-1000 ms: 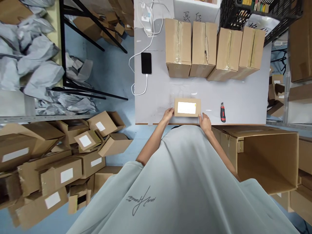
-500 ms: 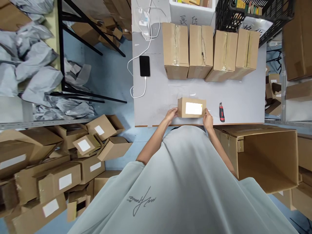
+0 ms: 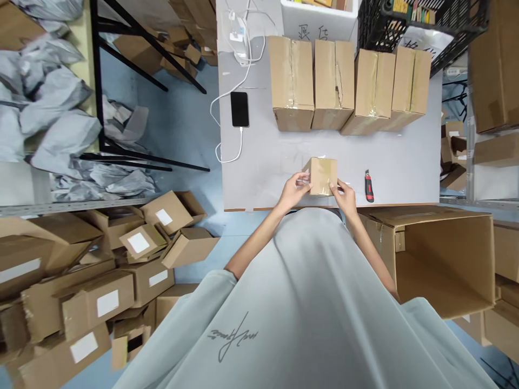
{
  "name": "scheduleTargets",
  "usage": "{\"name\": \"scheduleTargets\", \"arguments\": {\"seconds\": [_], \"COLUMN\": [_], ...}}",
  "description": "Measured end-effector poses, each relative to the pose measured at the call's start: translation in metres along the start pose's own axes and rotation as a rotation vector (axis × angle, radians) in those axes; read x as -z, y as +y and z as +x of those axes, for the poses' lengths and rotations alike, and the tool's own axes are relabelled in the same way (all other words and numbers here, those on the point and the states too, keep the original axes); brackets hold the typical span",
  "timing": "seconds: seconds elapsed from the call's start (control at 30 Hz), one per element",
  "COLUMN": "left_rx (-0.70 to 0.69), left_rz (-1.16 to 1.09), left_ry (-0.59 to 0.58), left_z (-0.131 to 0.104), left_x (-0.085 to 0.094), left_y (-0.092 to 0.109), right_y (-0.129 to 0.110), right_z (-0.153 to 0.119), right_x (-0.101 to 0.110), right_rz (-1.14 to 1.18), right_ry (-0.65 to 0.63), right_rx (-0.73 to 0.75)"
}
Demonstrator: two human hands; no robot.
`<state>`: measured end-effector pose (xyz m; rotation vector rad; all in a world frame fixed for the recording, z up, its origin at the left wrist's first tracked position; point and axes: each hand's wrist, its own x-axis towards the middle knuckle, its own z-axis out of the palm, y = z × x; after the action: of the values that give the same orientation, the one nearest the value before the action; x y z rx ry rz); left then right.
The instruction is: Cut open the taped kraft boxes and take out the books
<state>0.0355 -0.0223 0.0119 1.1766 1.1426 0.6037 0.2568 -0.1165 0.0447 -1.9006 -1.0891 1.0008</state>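
Near the table's front edge, a small cardboard box is between my two hands, a taped face turned up toward me. My left hand has its thumb and fingers on the box's left side. At the lower right edge of the box, my right hand grips it with thumb and fingertips. A red and black utility knife lies on the table to the right of my right hand. No white label shows on the box's visible faces.
Several taped cartons line the back of the grey table. A phone on a white cable lies at the left. A large open carton stands by the front right; labelled boxes are heaped on the left.
The small box has been turned in my hands: its white-labelled face is out of sight and a taped face now shows. Both hands have shifted with it.
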Motion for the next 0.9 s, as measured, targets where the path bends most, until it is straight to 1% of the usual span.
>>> {"name": "scheduleTargets", "arguments": {"seconds": [0.13,0.23,0.27,0.33,0.43,0.47,0.53,0.63,0.73,0.83,0.9], "left_rx": [-0.010,-0.035,-0.045,-0.074,-0.116,-0.110,-0.067,-0.009,0.012,0.016,0.009], "left_rz": [0.118,0.117,0.118,0.137,0.197,0.210,0.222,0.224,0.209,0.187,0.173], "left_ry": [0.103,0.113,0.103,0.091,0.146,0.168,0.191,0.208,0.241,0.238,0.221], "left_z": [-0.003,-0.003,-0.002,-0.001,0.003,0.004,0.007,0.008,0.006,0.004,0.007], "left_x": [0.018,0.039,0.047,0.064,0.085,0.090,0.097,0.100,0.094,0.083,0.071], "left_y": [-0.009,-0.018,-0.021,-0.023,-0.024,-0.025,-0.027,-0.031,-0.036,-0.039,-0.042], "right_y": [0.013,0.023,0.027,0.036,0.050,0.054,0.061,0.065,0.067,0.069,0.072], "right_z": [-0.005,-0.005,-0.002,0.007,0.025,0.030,0.035,0.034,0.029,0.028,0.030], "right_x": [-0.019,-0.033,-0.036,-0.040,-0.043,-0.044,-0.048,-0.055,-0.054,-0.037,-0.022], "right_rz": [0.118,0.216,0.246,0.290,0.309,0.311,0.323,0.352,0.360,0.355,0.335], "right_ry": [-0.141,-0.194,-0.187,-0.130,-0.046,-0.044,-0.070,-0.099,-0.068,-0.015,0.021], "right_rx": [-0.077,-0.138,-0.172,-0.292,-0.481,-0.520,-0.552,-0.550,-0.491,-0.420,-0.331]}}
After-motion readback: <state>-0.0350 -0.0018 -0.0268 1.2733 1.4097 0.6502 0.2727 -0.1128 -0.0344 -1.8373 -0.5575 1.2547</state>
